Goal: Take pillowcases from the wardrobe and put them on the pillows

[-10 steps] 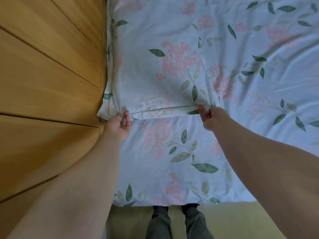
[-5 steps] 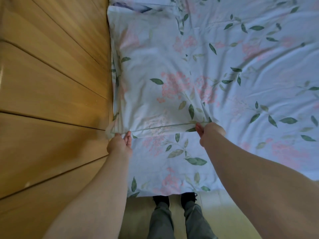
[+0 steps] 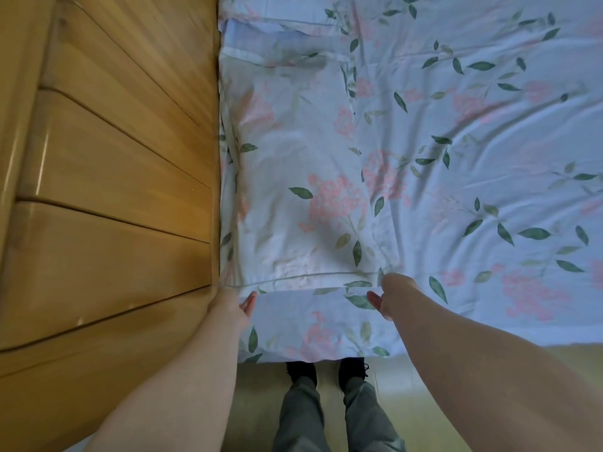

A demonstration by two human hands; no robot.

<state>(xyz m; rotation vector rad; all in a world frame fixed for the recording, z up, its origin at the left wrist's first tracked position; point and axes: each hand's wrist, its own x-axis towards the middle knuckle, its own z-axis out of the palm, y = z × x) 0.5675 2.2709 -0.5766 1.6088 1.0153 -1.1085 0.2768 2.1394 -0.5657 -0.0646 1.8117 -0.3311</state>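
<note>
A pillow in a pale blue pillowcase (image 3: pixel 293 177) with pink flowers and green leaves lies flat on the bed, against the wooden headboard. Its near hem runs across just beyond my hands. My left hand (image 3: pixel 233 305) rests at the hem's left corner, fingers loosely apart, holding nothing. My right hand (image 3: pixel 390 293) is at the hem's right corner, fingers spread, just off the cloth. A second pillow (image 3: pixel 277 44), in the same print, lies further up, partly blurred.
The wooden slatted headboard (image 3: pixel 114 158) fills the left side. The matching floral bedsheet (image 3: pixel 489 158) covers the mattress to the right. My legs and dark shoes (image 3: pixel 326 373) stand on a yellow-green floor at the bed's near edge.
Both hands have let go of the pillowcase's near hem and opened. The pillow now lies flat, and the view has tilted to show more of the bed beyond.
</note>
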